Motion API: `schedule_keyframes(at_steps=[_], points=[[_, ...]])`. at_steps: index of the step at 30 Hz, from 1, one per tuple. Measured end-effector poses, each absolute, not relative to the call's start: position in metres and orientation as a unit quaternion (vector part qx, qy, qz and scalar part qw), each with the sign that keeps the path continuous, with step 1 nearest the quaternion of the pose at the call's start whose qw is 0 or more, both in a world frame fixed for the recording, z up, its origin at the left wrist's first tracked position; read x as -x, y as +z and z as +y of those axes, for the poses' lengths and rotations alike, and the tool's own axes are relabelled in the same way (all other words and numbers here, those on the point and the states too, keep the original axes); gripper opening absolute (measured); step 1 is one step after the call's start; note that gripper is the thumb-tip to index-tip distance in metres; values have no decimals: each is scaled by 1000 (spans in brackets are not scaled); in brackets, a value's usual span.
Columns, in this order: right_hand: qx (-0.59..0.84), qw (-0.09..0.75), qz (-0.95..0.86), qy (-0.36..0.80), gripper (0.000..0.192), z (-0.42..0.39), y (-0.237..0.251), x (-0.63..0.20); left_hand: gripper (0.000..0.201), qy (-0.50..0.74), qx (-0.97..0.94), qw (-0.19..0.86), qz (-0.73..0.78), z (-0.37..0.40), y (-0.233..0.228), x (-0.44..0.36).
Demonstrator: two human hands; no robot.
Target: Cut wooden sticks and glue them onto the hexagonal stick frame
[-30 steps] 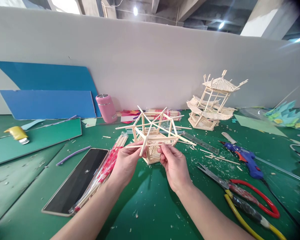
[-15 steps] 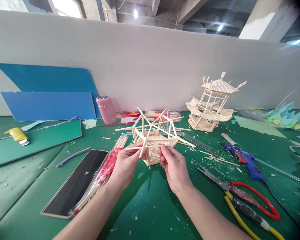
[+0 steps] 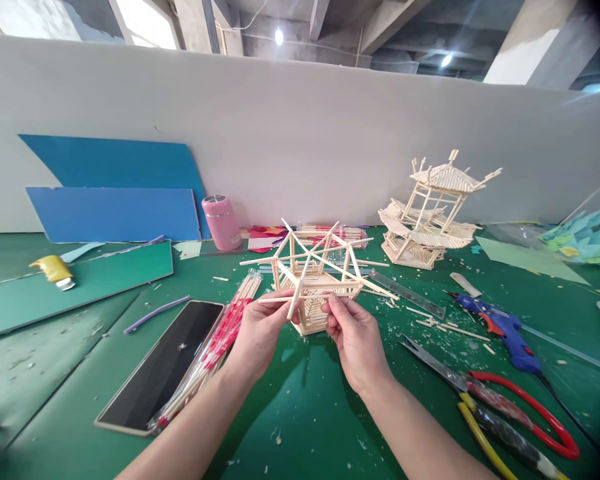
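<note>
Currently both hands meet at the near edge of the stick frame model (image 3: 316, 283), which is lifted just above the green table (image 3: 300, 413), centre of view.

Left hand (image 3: 260, 330): fingers curled, pinching a loose-looking wooden stick (image 3: 300, 296) that lies horizontally, its long axis left to right across the front of the model. Right hand (image 3: 355, 337): thumb and fingertips closed on the same stick near its right end, touching the model's lower rim. Whether the stick is already fixed to the frame cannot be told.

Key relation: the model sits directly ahead of and slightly above both hands, equally near to each; the stick spans between them, parallel to the near face of the frame.

Nearby, not touched:
- bundle of sticks (image 3: 215, 343) in red wrap, left of the left hand, beside a dark tablet (image 3: 163, 363)
- pliers (image 3: 505, 410) and blue glue gun (image 3: 500, 327), to the right
- 1 finished pavilion model (image 3: 433, 213), far right rear
- pink flask (image 3: 221, 222) by the wall
</note>
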State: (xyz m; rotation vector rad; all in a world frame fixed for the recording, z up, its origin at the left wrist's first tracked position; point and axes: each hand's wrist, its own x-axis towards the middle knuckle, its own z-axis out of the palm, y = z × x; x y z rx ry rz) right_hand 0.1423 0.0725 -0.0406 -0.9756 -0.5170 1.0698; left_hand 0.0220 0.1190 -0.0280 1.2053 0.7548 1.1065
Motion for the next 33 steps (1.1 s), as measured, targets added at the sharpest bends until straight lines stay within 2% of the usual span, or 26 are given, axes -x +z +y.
schedule_keyframes(at_steps=[10, 16, 22, 25, 28, 30, 33], points=[[441, 722, -238, 477, 16, 72, -43, -143, 19, 476, -545, 600, 340, 120, -32, -23], [442, 726, -243, 468, 16, 74, -46, -142, 30, 484, -581, 537, 374, 120, -40, -15], [448, 725, -240, 465, 18, 75, -46, -144, 28, 530, -638, 330, 450, 112, -34, -7], [449, 726, -243, 462, 19, 76, -48, -144, 25, 518, -727, 126, 433, 110, -31, -6], [451, 725, -248, 457, 19, 77, -49, -144, 19, 451, -794, -56, 405, 109, -27, -7], [451, 725, -254, 454, 19, 76, -50, -144, 14, 404, -818, -106, 396, 108, -24, -10], [453, 724, -261, 451, 19, 75, -50, -144, 10, 359, -843, -104, 387, 108, -21, -14]])
